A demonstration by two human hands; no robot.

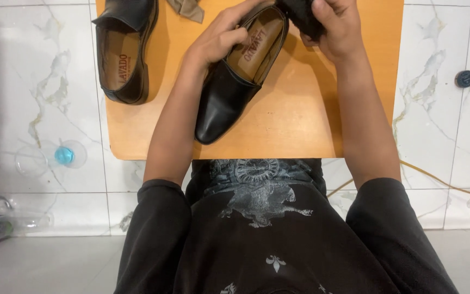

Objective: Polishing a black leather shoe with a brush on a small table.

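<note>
While gripped — tan-labelled black shoe (229,87)

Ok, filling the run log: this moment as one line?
left hand: holds black shoe | right hand: holds dark cloth at heel | second shoe: apart, on wooden board
</note>
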